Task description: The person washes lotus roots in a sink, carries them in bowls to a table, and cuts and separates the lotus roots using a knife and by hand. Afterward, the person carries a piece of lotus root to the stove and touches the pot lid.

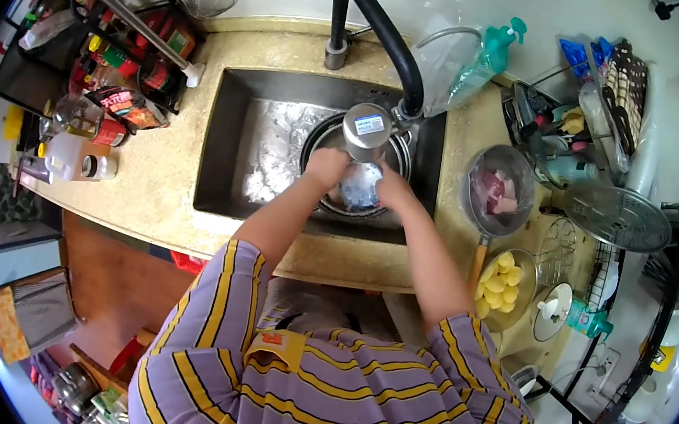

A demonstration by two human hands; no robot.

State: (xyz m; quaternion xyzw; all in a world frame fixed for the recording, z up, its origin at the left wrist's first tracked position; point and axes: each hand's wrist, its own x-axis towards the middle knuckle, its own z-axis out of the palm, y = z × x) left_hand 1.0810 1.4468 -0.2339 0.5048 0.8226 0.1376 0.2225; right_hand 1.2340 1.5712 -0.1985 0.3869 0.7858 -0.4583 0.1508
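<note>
Both hands are over the metal sink (260, 142), at the round pot (311, 139) in its right half. My left hand (328, 167) is closed at the pot's upper left, its fingertips hidden below the tap head (367, 132) with a blue-and-white label. On the other side my right hand (393, 186) is also closed, with its fingertips turned inward. Between and below the hands, something pale and shiny (360, 185) lies in the pot. What each hand grips is too small to make out.
Right of the sink stand a pan with raw meat (493, 189) and a bowl of yellow peeled pieces (500, 285). A black faucet (379, 30) arches over the sink. Bottles (64, 156) and packets (127, 107) crowd the left counter.
</note>
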